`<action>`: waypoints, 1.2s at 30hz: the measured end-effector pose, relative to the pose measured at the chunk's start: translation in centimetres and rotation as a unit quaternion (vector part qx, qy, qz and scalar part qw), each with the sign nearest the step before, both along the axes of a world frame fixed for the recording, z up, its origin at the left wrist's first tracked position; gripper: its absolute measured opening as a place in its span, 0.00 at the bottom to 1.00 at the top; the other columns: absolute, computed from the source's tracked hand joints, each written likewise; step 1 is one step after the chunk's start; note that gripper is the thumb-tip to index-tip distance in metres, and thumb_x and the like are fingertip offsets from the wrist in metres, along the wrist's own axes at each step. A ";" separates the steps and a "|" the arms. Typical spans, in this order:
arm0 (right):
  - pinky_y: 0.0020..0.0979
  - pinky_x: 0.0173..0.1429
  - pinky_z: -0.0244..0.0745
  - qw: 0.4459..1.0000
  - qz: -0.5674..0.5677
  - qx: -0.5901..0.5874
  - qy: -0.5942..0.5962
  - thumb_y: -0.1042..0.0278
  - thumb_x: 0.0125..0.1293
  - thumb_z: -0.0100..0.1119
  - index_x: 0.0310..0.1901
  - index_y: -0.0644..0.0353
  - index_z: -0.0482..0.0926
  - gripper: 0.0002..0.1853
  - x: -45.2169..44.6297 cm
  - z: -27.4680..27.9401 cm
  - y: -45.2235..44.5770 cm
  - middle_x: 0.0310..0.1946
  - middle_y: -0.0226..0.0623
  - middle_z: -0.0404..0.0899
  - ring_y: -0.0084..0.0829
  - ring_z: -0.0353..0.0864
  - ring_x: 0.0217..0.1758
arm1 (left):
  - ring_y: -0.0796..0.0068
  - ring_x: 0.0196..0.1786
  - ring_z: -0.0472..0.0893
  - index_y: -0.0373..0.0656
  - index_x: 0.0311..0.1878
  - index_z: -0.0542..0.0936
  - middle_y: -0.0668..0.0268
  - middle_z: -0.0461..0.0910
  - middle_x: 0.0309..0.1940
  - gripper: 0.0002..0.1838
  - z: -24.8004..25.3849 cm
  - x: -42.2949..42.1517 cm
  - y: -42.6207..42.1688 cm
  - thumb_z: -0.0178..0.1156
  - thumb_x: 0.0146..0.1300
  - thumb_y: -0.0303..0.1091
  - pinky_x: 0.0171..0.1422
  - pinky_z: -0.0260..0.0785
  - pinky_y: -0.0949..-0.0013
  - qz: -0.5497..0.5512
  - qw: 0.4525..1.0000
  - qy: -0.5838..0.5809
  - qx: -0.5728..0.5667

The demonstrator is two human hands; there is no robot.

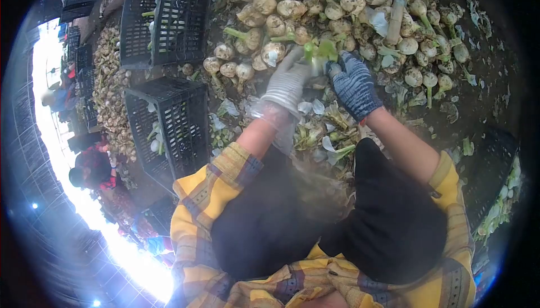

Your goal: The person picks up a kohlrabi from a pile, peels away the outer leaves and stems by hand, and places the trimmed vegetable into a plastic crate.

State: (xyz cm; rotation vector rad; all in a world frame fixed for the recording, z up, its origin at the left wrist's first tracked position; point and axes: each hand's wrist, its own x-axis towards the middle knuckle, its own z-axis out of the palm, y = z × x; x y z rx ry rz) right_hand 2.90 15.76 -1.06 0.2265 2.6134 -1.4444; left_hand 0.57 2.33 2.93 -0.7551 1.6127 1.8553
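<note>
My left hand [288, 80], in a pale glove with clear plastic at the wrist, is closed on the left side of a green and white onion [322, 54] at the near edge of the pile. From the right, my right hand [355, 87], in a dark grey knit glove, has its fingers bent round the other side of this onion, which is blurred. Muddy whole onions [291, 9] lie beyond both hands. Peeled skins and cut leaves [332, 131] are scattered on the ground below them, between my knees.
Black plastic crates [183, 125] stand at the left, some with white onions inside. Another crate [489, 173] is at the right. A wooden stick [396, 18] lies on the pile. Farther left are another long onion heap [109, 77] and a person [93, 167].
</note>
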 end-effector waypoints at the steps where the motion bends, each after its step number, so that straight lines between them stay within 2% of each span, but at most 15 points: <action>1: 0.38 0.46 0.70 1.000 0.008 0.001 0.027 0.63 0.60 0.52 0.44 0.70 0.73 0.17 0.1 -0.1 -0.1 0.38 0.54 0.76 0.50 0.75 0.42 | 0.73 0.27 0.76 0.44 0.47 0.72 0.64 0.76 0.34 0.13 0.0 0.2 0.2 0.50 0.65 0.41 0.25 0.69 0.72 -0.024 0.999 0.024 -0.015; 5: 0.36 0.46 0.71 0.990 0.048 0.046 0.125 0.65 0.61 0.50 0.45 0.69 0.73 0.15 1.0 -0.3 -1.0 0.37 0.52 0.76 0.45 0.77 0.41 | 0.75 0.21 0.72 0.44 0.45 0.74 0.64 0.77 0.28 0.16 -4.5 -1.1 -1.9 0.51 0.64 0.45 0.22 0.66 0.73 -0.212 0.944 0.055 -0.247; 8: 0.34 0.44 0.74 0.970 -0.007 -0.201 -0.135 0.67 0.62 0.49 0.46 0.68 0.72 0.15 -0.2 1.0 -0.4 0.36 0.45 0.77 0.35 0.79 0.40 | 0.75 0.20 0.74 0.43 0.42 0.74 0.65 0.76 0.28 0.16 -0.2 -0.9 -0.8 0.53 0.61 0.46 0.20 0.68 0.75 0.086 0.990 -0.094 -0.068; 11: 0.31 0.43 0.75 0.888 -0.101 -0.409 -0.186 0.67 0.62 0.49 0.47 0.67 0.71 0.15 -0.4 -1.2 0.9 0.37 0.40 0.76 0.28 0.78 0.39 | 0.72 0.19 0.76 0.42 0.40 0.74 0.63 0.78 0.29 0.17 -2.5 -1.4 -2.4 0.53 0.61 0.47 0.16 0.67 0.73 0.151 0.987 -0.052 -0.017; 14: 0.34 0.45 0.76 0.842 -0.179 -0.484 -0.157 0.66 0.62 0.50 0.47 0.67 0.70 0.15 -0.4 -2.8 2.1 0.39 0.39 0.76 0.30 0.78 0.39 | 0.70 0.22 0.78 0.41 0.41 0.73 0.62 0.78 0.27 0.19 -2.3 -1.7 -3.0 0.53 0.62 0.50 0.20 0.69 0.73 0.165 0.986 -0.014 0.026; 16: 0.35 0.48 0.73 0.939 -0.034 -0.292 -0.179 0.63 0.61 0.50 0.47 0.67 0.72 0.17 -1.1 -1.0 2.3 0.42 0.46 0.76 0.38 0.78 0.43 | 0.72 0.21 0.76 0.40 0.40 0.72 0.60 0.77 0.26 0.22 -1.0 -2.0 -2.7 0.51 0.63 0.53 0.20 0.68 0.74 0.182 0.982 0.007 0.042; 18: 0.37 0.51 0.71 0.972 0.111 -0.080 -0.189 0.60 0.60 0.51 0.46 0.67 0.74 0.19 -1.7 0.8 2.5 0.45 0.53 0.76 0.47 0.77 0.46 | 0.72 0.21 0.76 0.38 0.41 0.72 0.60 0.77 0.26 0.25 -0.6 -2.0 -2.7 0.48 0.63 0.56 0.23 0.69 0.74 0.176 0.984 0.011 0.023; 19: 0.38 0.57 0.67 0.976 0.193 0.076 -0.066 0.50 0.58 0.53 0.51 0.67 0.72 0.28 -0.3 -0.5 2.5 0.49 0.56 0.73 0.48 0.73 0.53 | 0.73 0.22 0.76 0.38 0.41 0.73 0.60 0.77 0.26 0.27 -0.8 -1.9 -2.9 0.48 0.63 0.57 0.23 0.69 0.74 0.164 0.986 0.020 0.012; 22: 0.39 0.61 0.63 0.973 0.152 0.165 0.047 0.45 0.56 0.54 0.55 0.66 0.70 0.33 0.3 -0.4 1.1 0.51 0.58 0.71 0.48 0.71 0.55 | 0.76 0.21 0.75 0.36 0.41 0.76 0.62 0.77 0.26 0.31 -1.2 -1.4 -2.9 0.49 0.61 0.61 0.24 0.68 0.76 0.091 0.989 0.102 -0.050; 23: 0.36 0.53 0.70 0.993 0.108 0.053 0.017 0.45 0.56 0.54 0.50 0.67 0.73 0.31 -0.3 -0.1 0.9 0.41 0.54 0.77 0.43 0.78 0.46 | 0.78 0.21 0.75 0.35 0.41 0.77 0.64 0.76 0.26 0.33 -1.3 -1.1 -2.8 0.49 0.60 0.63 0.24 0.67 0.77 0.059 0.986 0.138 -0.075; 26: 0.32 0.38 0.74 0.938 0.100 -0.246 -0.223 0.46 0.57 0.56 0.42 0.68 0.77 0.27 -1.8 1.7 0.3 0.28 0.45 0.79 0.33 0.80 0.31 | 0.81 0.22 0.74 0.35 0.41 0.79 0.66 0.76 0.26 0.35 -0.1 -0.5 -2.0 0.51 0.58 0.64 0.27 0.67 0.80 0.008 0.988 0.150 -0.037; 27: 0.26 0.27 0.70 0.934 0.075 -0.264 -0.230 0.48 0.57 0.58 0.36 0.68 0.77 0.24 -1.8 3.1 -0.1 0.20 0.37 0.77 0.23 0.75 0.21 | 0.84 0.23 0.74 0.35 0.43 0.78 0.68 0.77 0.27 0.33 -0.1 -0.3 -1.9 0.52 0.58 0.62 0.30 0.68 0.81 -0.001 0.988 0.153 -0.009; 30: 0.27 0.27 0.70 0.912 0.096 -0.304 -0.259 0.52 0.58 0.59 0.36 0.68 0.77 0.21 -1.7 1.6 -0.5 0.20 0.37 0.76 0.23 0.74 0.20 | 0.84 0.27 0.74 0.36 0.44 0.78 0.68 0.77 0.30 0.31 0.0 0.1 -1.9 0.52 0.59 0.60 0.31 0.68 0.80 -0.051 0.989 0.140 0.001; 32: 0.26 0.31 0.72 0.911 0.153 -0.342 -0.174 0.58 0.59 0.57 0.38 0.66 0.77 0.16 -1.1 0.5 0.3 0.24 0.37 0.77 0.23 0.76 0.25 | 0.84 0.28 0.74 0.36 0.45 0.78 0.67 0.78 0.32 0.31 -0.3 0.2 -1.6 0.51 0.60 0.60 0.31 0.67 0.81 -0.027 0.990 0.136 0.005; 36: 0.29 0.35 0.74 0.928 0.184 -0.281 -0.158 0.63 0.58 0.56 0.40 0.60 0.78 0.12 -0.8 -1.2 0.8 0.30 0.38 0.79 0.29 0.79 0.31 | 0.82 0.31 0.75 0.37 0.46 0.78 0.64 0.78 0.36 0.31 -0.4 0.1 -2.0 0.51 0.60 0.61 0.32 0.68 0.80 -0.056 0.986 0.156 -0.006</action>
